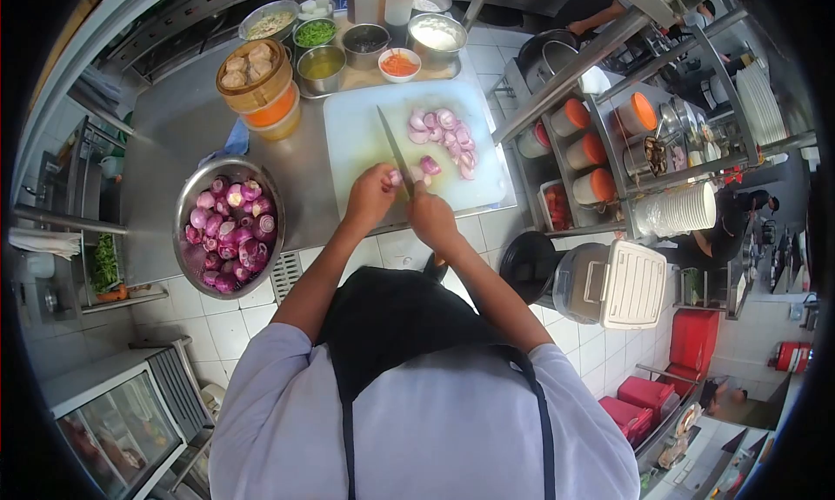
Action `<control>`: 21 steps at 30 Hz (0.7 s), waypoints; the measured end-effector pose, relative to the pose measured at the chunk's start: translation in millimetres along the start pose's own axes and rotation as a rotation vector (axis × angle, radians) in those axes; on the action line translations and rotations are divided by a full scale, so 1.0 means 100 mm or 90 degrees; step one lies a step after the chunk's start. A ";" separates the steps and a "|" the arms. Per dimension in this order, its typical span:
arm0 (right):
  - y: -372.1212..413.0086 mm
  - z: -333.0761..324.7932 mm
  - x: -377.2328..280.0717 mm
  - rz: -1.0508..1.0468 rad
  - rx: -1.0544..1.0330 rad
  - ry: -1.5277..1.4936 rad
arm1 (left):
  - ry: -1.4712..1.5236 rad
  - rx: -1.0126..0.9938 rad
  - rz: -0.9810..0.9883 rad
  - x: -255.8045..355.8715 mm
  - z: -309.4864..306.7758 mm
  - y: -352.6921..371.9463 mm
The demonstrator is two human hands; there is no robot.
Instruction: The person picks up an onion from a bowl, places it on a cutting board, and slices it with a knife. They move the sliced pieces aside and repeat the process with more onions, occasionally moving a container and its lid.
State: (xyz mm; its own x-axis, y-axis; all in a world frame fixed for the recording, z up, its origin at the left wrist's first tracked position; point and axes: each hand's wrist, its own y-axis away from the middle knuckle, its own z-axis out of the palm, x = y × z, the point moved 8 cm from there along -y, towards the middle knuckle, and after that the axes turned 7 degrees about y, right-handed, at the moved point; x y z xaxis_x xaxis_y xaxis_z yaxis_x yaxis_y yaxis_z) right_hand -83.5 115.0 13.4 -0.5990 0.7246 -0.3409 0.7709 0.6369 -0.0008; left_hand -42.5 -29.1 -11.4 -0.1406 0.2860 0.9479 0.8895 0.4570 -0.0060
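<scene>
My right hand (431, 215) is closed round the handle of a kitchen knife (395, 143), whose long blade points away from me across a pale cutting board (352, 126). Just left of the blade, the bent fingers of my left hand (371, 194) hold a piece of red onion (396, 177) against the board. Another chunk of onion (430, 164) lies right of the blade. Further right spreads a heap of cut onion pieces (450, 137). To the left, at the counter's edge, a steel bowl (180, 250) holds many red onions (228, 230).
A bamboo steamer (252, 84) with dumplings stands back left. Behind the board are bowls of chopped greens (314, 33), yellow liquid (322, 63) and orange shreds (399, 63), plus squeeze bottles (399, 3). A shelf with orange-lidded tubs (584, 150) and a lidded bin (635, 284) stand right.
</scene>
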 end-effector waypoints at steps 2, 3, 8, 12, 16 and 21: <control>-0.02 0.05 0.01 -0.006 -0.004 0.024 | -0.058 0.010 0.082 0.08 -0.03 0.02; -0.04 0.04 0.01 -0.007 -0.015 0.033 | -0.115 0.022 0.148 0.23 -0.09 0.05; -0.09 -0.13 -0.06 -0.017 -0.083 0.065 | -0.165 -0.044 0.231 0.41 -0.11 0.02; 0.03 -0.30 -0.12 -0.021 -0.108 0.089 | -0.180 -0.073 0.233 0.43 -0.10 0.00; 0.00 0.08 -0.06 -0.009 -0.071 0.079 | -0.146 -0.077 0.236 0.47 -0.12 0.01; -0.18 -0.12 -0.04 -0.024 -0.062 0.067 | -0.152 -0.087 0.243 0.41 -0.12 -0.01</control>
State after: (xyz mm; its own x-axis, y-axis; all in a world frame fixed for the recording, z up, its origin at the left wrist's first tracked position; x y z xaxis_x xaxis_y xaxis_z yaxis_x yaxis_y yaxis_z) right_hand -97.1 104.1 25.6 -0.6502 0.7202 -0.2421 0.7259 0.6829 0.0820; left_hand -44.3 -27.6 31.3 0.1253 0.6048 0.7864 0.9438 0.1717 -0.2825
